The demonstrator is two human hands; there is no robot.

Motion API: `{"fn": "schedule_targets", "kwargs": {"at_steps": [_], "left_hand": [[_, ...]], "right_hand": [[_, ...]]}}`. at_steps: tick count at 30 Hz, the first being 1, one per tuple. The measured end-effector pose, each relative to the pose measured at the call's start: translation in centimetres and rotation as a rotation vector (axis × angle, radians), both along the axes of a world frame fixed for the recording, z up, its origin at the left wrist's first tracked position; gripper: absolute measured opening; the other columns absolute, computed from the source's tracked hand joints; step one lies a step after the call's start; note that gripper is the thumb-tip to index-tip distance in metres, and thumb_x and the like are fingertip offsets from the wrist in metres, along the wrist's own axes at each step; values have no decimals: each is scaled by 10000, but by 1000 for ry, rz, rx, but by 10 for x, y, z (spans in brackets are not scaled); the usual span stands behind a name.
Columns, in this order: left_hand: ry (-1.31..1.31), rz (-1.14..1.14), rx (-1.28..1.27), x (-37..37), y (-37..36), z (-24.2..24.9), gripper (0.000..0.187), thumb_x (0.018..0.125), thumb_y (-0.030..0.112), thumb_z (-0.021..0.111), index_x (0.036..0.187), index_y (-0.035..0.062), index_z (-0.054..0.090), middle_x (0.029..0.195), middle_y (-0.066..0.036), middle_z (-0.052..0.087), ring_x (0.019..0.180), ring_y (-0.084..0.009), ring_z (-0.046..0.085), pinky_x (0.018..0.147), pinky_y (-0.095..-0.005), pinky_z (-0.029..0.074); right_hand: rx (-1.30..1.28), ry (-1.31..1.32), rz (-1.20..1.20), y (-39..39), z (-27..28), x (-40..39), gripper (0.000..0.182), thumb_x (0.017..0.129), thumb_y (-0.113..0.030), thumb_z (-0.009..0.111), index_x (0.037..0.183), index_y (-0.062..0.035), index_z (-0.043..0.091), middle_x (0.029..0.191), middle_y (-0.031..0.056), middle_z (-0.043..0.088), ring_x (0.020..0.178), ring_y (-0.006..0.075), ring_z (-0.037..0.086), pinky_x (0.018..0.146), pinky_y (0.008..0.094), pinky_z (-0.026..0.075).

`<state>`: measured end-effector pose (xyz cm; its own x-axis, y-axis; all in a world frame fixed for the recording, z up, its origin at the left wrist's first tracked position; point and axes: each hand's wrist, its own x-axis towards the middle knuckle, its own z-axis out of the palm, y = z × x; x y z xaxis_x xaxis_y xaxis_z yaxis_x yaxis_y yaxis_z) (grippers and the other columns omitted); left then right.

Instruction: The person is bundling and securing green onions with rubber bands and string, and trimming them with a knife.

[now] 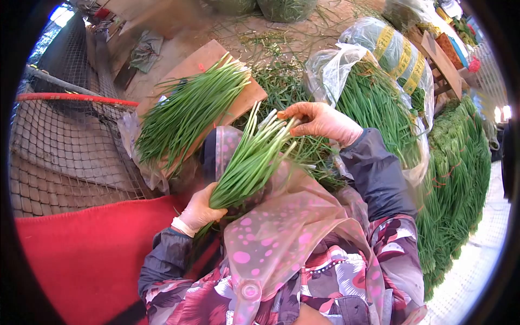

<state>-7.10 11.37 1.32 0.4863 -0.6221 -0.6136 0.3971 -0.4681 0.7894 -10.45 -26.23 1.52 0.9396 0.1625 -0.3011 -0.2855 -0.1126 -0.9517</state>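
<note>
The left hand (199, 212), in a thin pale glove, is clenched around the green leaf end of a bunch of garlic chives (250, 162), so the loose stalks stay gathered as one bundle. The bunch slants up and away from the person's lap, its pale cut ends fanned at the top. There the right hand (320, 120), also gloved, has its fingers (295, 111) curled down onto those white ends, pinching at a few of them; the grip looks suited to evening the ends or pulling out single stalks.

The bunch rests over a clear plastic apron with pink dots (281, 227), which covers the lap and keeps the clothing under it off the greens.

Beyond the held bunch, a second heap of chives (187, 111) lies on a slab of brown cardboard (197, 62) that keeps it off the ground, white ends pointing to the far edge of the cardboard. On the right an opened plastic bag (333, 67) spills more chives, and behind it a wrapped bale (392, 51) is bound with yellow tape; the tape carries dark print, too small to read. A long stack of tied bundles (460, 179) runs along the right side. No other writing shows. A red cloth (81, 249) lies at the lower left, beside wire mesh (70, 146).
</note>
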Motion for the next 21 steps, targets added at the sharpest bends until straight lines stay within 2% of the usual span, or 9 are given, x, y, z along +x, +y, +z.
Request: {"fn": "schedule_targets", "kwargs": {"at_steps": [5, 8, 9, 11, 12, 14, 16, 18, 21], "left_hand": [[-322, -129, 20, -4, 0, -7, 558, 740, -49, 653, 1271, -2, 492, 986, -27, 633, 746, -84, 579, 659, -237, 490], [-636, -250, 112, -4, 2, -8, 542, 737, -5, 655, 1259, -9, 509, 1013, -62, 654, 829, -116, 609, 771, -262, 495], [-633, -250, 114, -5, 3, -7, 542, 737, -5, 655, 1259, -9, 509, 1013, -62, 654, 829, -116, 609, 771, -262, 495], [-679, -246, 117, -7, 6, -5, 570, 720, 73, 665, 1268, 50, 514, 1040, -219, 635, 1004, -360, 618, 836, -373, 503], [-681, -247, 115, -7, 6, -2, 570, 720, 73, 665, 1268, 50, 514, 1040, -219, 635, 1004, -360, 618, 836, -373, 503], [-773, -275, 158, -9, 6, 1, 559, 716, 70, 666, 1258, 66, 528, 1048, -209, 638, 1004, -370, 613, 835, -393, 505], [-808, -270, 157, -11, 6, -3, 546, 718, 71, 666, 1249, 78, 539, 1042, -204, 640, 993, -379, 612, 823, -403, 508], [-851, -277, 151, -10, 5, -3, 536, 724, 66, 660, 1246, 81, 541, 1036, -201, 642, 981, -377, 617, 815, -403, 510], [-833, -304, 196, -11, 3, 5, 541, 725, 69, 653, 1252, 85, 535, 1033, -208, 634, 996, -375, 609, 822, -402, 506]], "right_hand": [[75, 73, -172, 0, -9, -6, 203, 838, -71, 660, 1035, -29, 688, 895, 40, 692, 793, 96, 617, 728, 248, 502], [-477, -108, -310, -27, -13, -7, 165, 814, -95, 674, 963, -34, 710, 829, 90, 705, 734, 144, 639, 686, 285, 504], [-759, -291, -658, -87, -52, 1, 163, 807, -97, 661, 952, -46, 714, 834, 134, 701, 746, 197, 662, 686, 314, 513], [-1107, -194, -675, -108, -49, -1, 175, 813, -162, 611, 908, -64, 721, 849, 172, 688, 806, 313, 677, 726, 388, 527], [-1298, 31, -433, -123, -58, 4, 204, 818, -182, 583, 926, -71, 717, 901, 176, 689, 861, 337, 666, 762, 393, 521], [-1286, -48, -296, -91, -40, 11, 195, 859, -169, 622, 1006, -86, 718, 900, 128, 708, 839, 233, 677, 758, 326, 516], [-556, -100, -143, -24, 3, 14, 202, 846, -176, 660, 1013, -77, 718, 877, 90, 712, 817, 159, 659, 755, 307, 517], [-305, -117, 104, 7, -2, 15, 205, 831, -179, 691, 1003, -70, 713, 858, 53, 704, 794, 109, 627, 742, 296, 517], [-612, -184, 153, 19, -27, 18, 176, 808, -220, 665, 899, -76, 710, 827, 134, 693, 749, 248, 666, 720, 359, 519]]}}
